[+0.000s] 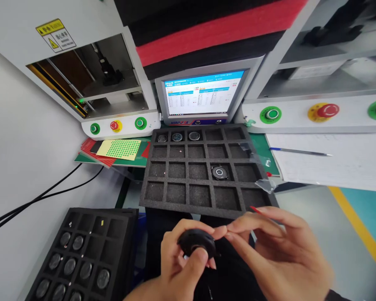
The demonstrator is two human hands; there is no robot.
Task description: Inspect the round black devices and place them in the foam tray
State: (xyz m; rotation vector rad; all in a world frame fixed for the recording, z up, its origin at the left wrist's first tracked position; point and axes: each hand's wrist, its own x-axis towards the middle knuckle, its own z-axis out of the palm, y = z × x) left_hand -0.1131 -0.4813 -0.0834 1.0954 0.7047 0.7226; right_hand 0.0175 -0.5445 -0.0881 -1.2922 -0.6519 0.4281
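Observation:
My left hand [178, 261] grips a round black watch case [196, 239], thumb on one face and fingers around its rim. Close to its right edge, my right hand [282, 246] has thumb and index finger pinched together, touching the tip of my left index finger. Whatever is in that pinch is too small to make out. A thin red sliver [256, 210] shows at another finger of my right hand. Beyond both hands lies a black foam tray [191, 188]. One watch case [219, 172] sits in it with its sensor side up, and several round watch pieces [177, 137] occupy the back row.
A second foam tray [117, 246] with several watch pieces stands at lower left. Behind are a monitor [203, 98] and machines with green and red buttons [328, 110]. Green-dot stickers [120, 149] lie left; a pen [301, 151] rests on paper [338, 167] at right. Clear film [265, 185] hangs at the tray's edge.

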